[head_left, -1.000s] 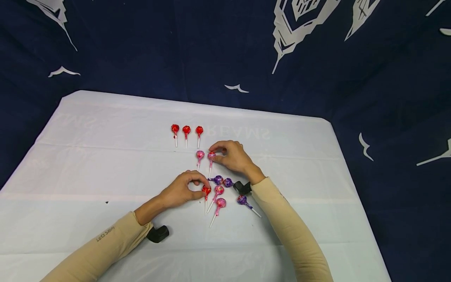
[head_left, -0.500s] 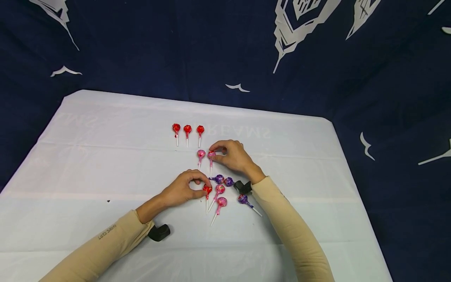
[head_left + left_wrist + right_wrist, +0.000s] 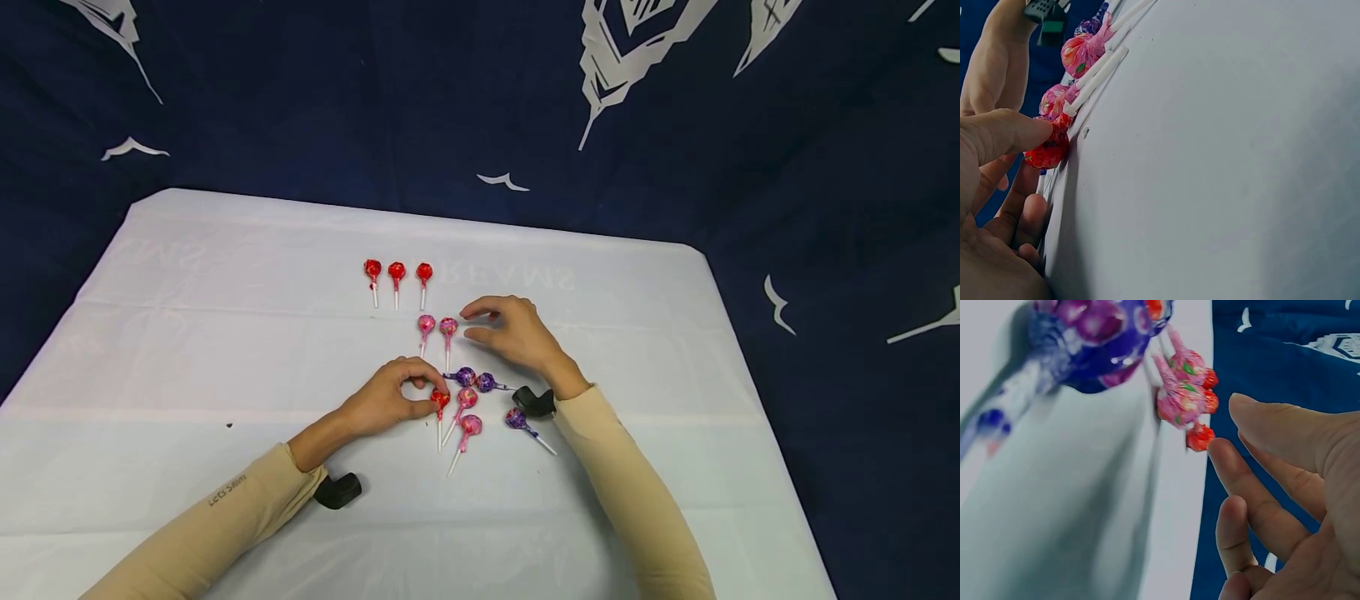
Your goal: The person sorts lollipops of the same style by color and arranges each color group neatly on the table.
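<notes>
My left hand (image 3: 390, 398) pinches the head of a red lollipop (image 3: 1049, 150) between thumb and fingers, its white stick pointing toward me. Just right of a pink lollipop (image 3: 448, 326) hovers my right hand (image 3: 517, 333), thumb and fingers apart and holding nothing. Another pink lollipop (image 3: 426, 323) lies to the left of that one. Beside the held red lollipop are two more pink lollipops, one (image 3: 467, 398) nearly touching it and one (image 3: 471, 426) lower. Two purple lollipops, one (image 3: 465, 377) and another (image 3: 486, 382), lie between the hands.
Three red lollipops form a row farther back: left (image 3: 372, 268), middle (image 3: 397, 271) and right (image 3: 424, 272). A purple lollipop (image 3: 516, 418) lies near the right wrist's black camera (image 3: 533, 402). The white-covered table (image 3: 225, 333) meets a dark blue patterned cloth (image 3: 300, 100) behind.
My right hand has let go of the pink lollipop and moved slightly right, its fingers spreading apart. The pink lollipop stays beside its neighbour. My left hand keeps its pinch on the red lollipop.
</notes>
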Demonstrator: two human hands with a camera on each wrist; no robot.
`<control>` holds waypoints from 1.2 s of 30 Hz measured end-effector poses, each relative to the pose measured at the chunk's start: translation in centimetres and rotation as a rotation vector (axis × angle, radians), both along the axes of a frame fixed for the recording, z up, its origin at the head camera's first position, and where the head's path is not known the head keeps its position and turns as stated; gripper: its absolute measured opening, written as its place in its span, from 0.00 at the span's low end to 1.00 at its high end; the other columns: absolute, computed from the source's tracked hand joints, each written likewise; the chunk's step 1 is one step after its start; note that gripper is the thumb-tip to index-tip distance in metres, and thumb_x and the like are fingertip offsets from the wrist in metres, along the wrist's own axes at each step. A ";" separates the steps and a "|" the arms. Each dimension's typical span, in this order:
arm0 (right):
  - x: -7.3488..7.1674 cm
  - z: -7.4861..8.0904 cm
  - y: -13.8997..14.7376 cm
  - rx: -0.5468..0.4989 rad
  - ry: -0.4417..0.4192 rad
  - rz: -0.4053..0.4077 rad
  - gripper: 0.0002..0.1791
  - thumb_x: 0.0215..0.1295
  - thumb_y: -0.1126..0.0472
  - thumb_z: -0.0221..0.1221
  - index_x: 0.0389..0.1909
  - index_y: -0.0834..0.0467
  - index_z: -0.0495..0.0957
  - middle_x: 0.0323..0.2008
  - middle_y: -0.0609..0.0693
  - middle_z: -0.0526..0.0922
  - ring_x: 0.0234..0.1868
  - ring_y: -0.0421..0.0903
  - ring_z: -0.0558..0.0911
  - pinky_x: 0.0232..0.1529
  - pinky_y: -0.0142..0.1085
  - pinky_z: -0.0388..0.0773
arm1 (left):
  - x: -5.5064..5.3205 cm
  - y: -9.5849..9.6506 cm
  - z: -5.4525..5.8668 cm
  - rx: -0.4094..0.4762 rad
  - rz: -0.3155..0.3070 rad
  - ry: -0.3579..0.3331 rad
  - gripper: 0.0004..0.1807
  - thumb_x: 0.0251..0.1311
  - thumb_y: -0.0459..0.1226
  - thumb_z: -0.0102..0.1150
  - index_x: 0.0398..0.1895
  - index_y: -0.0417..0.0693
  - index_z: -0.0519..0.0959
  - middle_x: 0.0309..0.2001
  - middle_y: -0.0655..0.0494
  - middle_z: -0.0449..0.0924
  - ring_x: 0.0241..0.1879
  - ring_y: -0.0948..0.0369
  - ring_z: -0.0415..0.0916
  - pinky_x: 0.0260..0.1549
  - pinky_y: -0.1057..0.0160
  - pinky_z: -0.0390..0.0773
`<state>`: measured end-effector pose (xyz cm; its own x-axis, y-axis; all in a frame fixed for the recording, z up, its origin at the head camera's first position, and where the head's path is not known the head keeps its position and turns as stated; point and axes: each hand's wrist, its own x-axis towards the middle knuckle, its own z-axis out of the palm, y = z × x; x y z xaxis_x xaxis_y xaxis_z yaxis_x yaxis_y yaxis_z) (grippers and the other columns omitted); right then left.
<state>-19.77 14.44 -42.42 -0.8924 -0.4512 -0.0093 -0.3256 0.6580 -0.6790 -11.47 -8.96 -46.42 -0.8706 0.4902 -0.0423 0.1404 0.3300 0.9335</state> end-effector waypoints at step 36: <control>10.2 -0.2 2.4 0.059 0.049 0.162 0.15 0.57 0.56 0.73 0.46 0.47 0.87 0.43 0.39 0.88 0.44 0.42 0.76 0.45 0.41 0.57 | -0.1 0.0 -0.2 0.000 -0.008 0.025 0.12 0.56 0.32 0.71 0.43 0.51 0.85 0.42 0.57 0.83 0.44 0.57 0.69 0.50 0.59 0.67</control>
